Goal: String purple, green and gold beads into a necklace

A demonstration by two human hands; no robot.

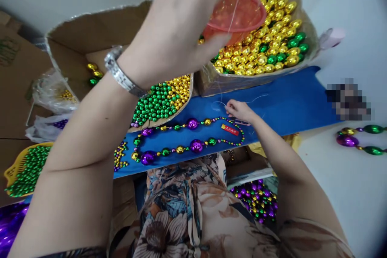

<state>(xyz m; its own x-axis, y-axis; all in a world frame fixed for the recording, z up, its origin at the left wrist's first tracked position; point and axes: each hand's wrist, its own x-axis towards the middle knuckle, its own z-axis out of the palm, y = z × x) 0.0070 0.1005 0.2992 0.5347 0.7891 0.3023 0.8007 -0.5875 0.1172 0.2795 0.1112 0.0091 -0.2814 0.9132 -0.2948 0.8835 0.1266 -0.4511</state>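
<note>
My left hand [178,24] is raised close to the camera, a metal watch [121,73] on its wrist. It grips a translucent red plastic cup [238,12] over a box of gold and green beads [266,44]. My right hand [238,109] rests on the blue board [287,105], its fingers pinched on a thin clear thread [220,104] at the end of a bead necklace [187,139]. The necklace of purple, gold and green beads lies in a loop on the board, with a small red tag [229,129] near its right end.
A tray of green and gold beads [160,102] sits behind the board. A yellow basket of green beads [27,169] is at left, plastic bags [51,100] behind it. Mixed beads [256,199] lie below the board. Another necklace [359,139] lies on the white surface at right.
</note>
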